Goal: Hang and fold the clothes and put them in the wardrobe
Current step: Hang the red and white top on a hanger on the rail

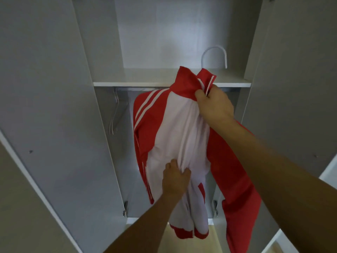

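A red and white track jacket [175, 136] hangs on a white hanger whose hook [215, 53] rises above the collar, in front of the open wardrobe [102, 52]. My right hand [215, 105] grips the jacket at the collar, just below the hook. My left hand [176, 177] pinches the white front fabric lower down. One red sleeve drapes under my right forearm. The hook is level with the shelf [145, 83], above the rail space; the rail itself is hard to make out.
Empty wire hangers [114, 112] hang at the left of the rail space below the shelf. Both wardrobe doors stand open, the left door [45, 106] and the right door [295, 88] flanking the opening. Wooden floor shows at the bottom.
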Demonstrator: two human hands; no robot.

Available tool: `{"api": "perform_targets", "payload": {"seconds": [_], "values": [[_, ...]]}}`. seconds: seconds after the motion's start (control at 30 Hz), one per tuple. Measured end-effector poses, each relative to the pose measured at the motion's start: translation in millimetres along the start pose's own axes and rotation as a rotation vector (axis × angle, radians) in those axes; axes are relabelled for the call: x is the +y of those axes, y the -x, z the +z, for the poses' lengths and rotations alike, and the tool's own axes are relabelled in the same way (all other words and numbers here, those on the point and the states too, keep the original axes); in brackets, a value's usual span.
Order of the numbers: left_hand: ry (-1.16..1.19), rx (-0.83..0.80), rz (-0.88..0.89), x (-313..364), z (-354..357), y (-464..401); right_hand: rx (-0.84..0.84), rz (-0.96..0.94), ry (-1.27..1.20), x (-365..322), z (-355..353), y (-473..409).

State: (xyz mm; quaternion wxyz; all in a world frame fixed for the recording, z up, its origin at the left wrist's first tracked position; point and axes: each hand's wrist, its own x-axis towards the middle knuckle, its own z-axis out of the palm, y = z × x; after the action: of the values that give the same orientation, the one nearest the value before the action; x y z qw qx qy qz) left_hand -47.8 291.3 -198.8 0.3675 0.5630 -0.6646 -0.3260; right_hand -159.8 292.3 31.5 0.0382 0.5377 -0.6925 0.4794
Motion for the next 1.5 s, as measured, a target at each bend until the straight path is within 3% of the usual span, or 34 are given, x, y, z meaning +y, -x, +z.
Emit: {"api": "perform_targets", "payload": {"seconds": [0.13,0.2,0.3,0.37,0.47,0.63,0.7,0.83,0.97,1.13,1.23,1.33,1.4,1.5], "values": [[0.031,-0.117,-0.093,-20.5,-6.0,-6.1,0.060,0.016,-0.058,14.4,-26.7,-0.6],[-0.007,-0.104,-0.131,-38.5,-15.0,-10.4,0.074,0.041,-0.021,31.6,-40.6,-0.5],[0.261,0.021,-0.122,-37.6,-38.4,-21.4,0.049,0.109,0.049,64.8,-52.0,5.2],[0.271,0.090,-0.020,-18.8,-56.3,-34.1,0.041,0.161,0.072,82.3,-51.8,15.7],[0.012,0.037,0.266,19.0,-82.9,-52.6,-0.042,0.109,0.039,96.3,-45.0,40.5],[-0.485,-0.097,0.788,91.3,-110.9,-74.2,-0.496,0.056,-0.053,112.0,-28.2,80.7],[-0.556,-0.179,0.892,114.5,-115.9,-77.2,-0.597,0.056,-0.085,116.3,-19.0,92.0],[-0.559,-0.279,0.981,137.6,-111.5,-77.2,-0.550,0.062,0.014,111.3,3.6,92.9],[-0.524,-0.357,0.912,130.3,-108.0,-69.8,-0.467,0.066,0.065,108.1,15.3,86.5],[-0.474,-0.452,0.640,96.0,-111.3,-69.8,-0.310,0.093,0.120,115.7,11.9,84.4],[-0.419,-0.531,0.488,57.0,-104.1,-63.9,-0.192,0.111,0.015,119.5,8.5,87.0],[-0.494,-0.464,0.383,8.3,-95.7,-60.7,-0.101,0.123,-0.051,124.6,3.6,93.7],[-0.474,-0.359,0.345,-7.9,-92.6,-62.2,-0.132,0.134,-0.034,128.9,2.1,98.7],[-0.398,-0.218,0.421,4.4,-97.0,-65.1,-0.241,0.163,0.119,138.9,-2.0,107.1]]}}
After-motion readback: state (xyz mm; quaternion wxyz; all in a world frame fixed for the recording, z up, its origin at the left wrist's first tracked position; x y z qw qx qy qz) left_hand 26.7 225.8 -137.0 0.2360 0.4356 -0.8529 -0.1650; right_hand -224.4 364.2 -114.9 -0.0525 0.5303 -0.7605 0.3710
